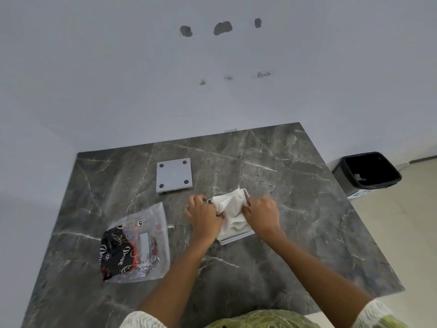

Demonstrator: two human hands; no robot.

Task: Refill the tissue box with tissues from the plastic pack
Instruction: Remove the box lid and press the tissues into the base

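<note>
Pressing the tissues into the box

Both hands, left [205, 215] and right [261, 213], clench the crumpled white tissue stack [230, 209]; best flatten it evenly inside the white open-topped tissue box [236, 238], corners first.

Two bare forearms rise from the bottom of the frame, each leaving a short white lace-textured sleeve [142, 320] edged with yellow-green. A green patterned garment front [262, 319] fills the bottom centre.

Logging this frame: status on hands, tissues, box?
Left hand and right hand both gripping tissues, pressing them into the open tissue box. Plastic pack looks emptied. Grey lid lies apart. Nothing blocking.
</note>
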